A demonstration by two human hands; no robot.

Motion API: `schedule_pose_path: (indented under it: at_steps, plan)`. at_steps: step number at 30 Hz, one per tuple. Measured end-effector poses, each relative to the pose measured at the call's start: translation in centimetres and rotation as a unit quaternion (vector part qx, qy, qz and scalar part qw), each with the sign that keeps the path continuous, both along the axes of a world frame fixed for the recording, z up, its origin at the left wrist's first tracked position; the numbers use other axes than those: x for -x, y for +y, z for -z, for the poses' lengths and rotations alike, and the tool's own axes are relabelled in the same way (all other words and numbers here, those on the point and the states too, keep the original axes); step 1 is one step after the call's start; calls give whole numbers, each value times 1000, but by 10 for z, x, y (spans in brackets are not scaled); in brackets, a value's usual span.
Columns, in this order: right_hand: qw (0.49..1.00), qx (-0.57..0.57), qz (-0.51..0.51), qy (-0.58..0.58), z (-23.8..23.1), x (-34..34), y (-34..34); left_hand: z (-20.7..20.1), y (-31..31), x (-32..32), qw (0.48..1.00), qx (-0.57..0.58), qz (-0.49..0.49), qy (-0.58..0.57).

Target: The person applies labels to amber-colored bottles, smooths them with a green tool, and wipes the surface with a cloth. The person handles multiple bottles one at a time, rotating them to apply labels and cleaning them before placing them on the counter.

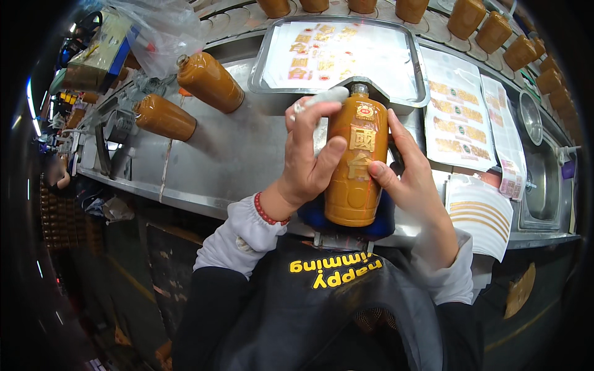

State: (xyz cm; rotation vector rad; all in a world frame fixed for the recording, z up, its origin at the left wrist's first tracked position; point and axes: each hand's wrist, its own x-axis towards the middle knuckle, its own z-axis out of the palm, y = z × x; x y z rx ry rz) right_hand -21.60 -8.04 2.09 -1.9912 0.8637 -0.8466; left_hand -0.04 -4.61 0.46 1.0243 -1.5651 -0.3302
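A caramel-brown bottle [351, 196] with gold characters and a small red-and-gold emblem is in front of me, its clear neck pointing away. It rests against a dark blue support [382, 227]. My right hand [409, 176] grips its right side, thumb pressed beside the lower gold character and fingers along the edge. At its left side is my left hand [304, 154], with fingers spread and thumb apart. A white cover sits on one of its fingertips, near the bottle's neck. Whether the left fingers touch the glass is hard to tell.
Beyond the bottle is a metal tray [252, 86] with white sheets of gold decals [322, 52]. More decal sheets [458, 117] and gold-striped sheets [476, 210] lie at right, beside a sink [544, 198]. Two brown bottles [210, 83] stand at left. Several more line the back conveyor [377, 17].
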Motion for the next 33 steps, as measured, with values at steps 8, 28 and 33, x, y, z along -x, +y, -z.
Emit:
schedule_pose_path:
  at_steps: [8, 28, 33]
  plan:
    - [986, 151, -59, 36, -78, -3, -48, -15, 8, -25, 946, 99, 5, -308]
    - [999, -21, 3, -29, -48, -1, -85, -18, -35, -32, 971, 32, 96, -215]
    - [998, 7, 46, -30, -49, 1, -77, -25, -35, -25, 970, 60, 57, -228]
